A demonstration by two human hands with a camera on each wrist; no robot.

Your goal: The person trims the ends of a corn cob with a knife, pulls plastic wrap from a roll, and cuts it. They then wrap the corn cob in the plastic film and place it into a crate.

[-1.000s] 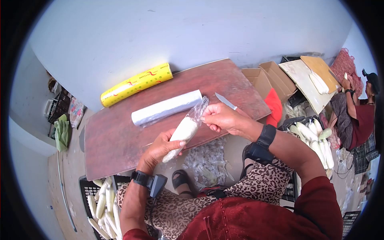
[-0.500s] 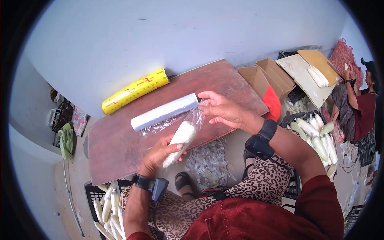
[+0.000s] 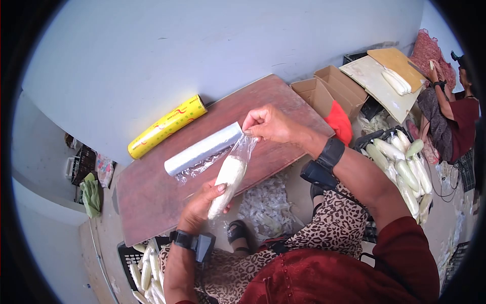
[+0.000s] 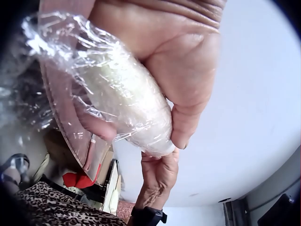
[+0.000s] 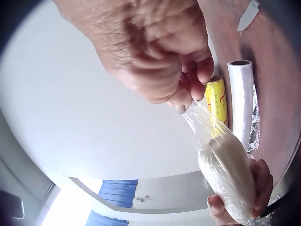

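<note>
My left hand (image 3: 201, 202) grips the lower part of a long pale vegetable (image 3: 229, 177), thumb across its front. Clear cling film (image 5: 202, 120) wraps the vegetable, glossy and wrinkled in the left wrist view. Above its upper end, my right hand (image 3: 271, 124) pinches the gathered film between thumb and fingertips, stretching it taut into a narrow neck. Behind the hands, a white roll of cling film (image 3: 202, 149) lies on the reddish-brown table (image 3: 152, 207), with loose crumpled film along its near side. In the right wrist view, a knife (image 5: 248, 16) lies beyond the roll.
A yellow printed roll (image 3: 167, 126) lies at the table's back edge by the wall. Crates of pale vegetables stand at lower left (image 3: 147, 271) and right (image 3: 405, 169). Film scraps (image 3: 268, 205) cover the floor between my feet. Cardboard boxes (image 3: 329, 91) and another person (image 3: 458, 119) are at right.
My right hand has spread its fingers at the film, then drawn them together and pulled the film up into a neck. My left hand keeps its grip, the vegetable now more upright.
</note>
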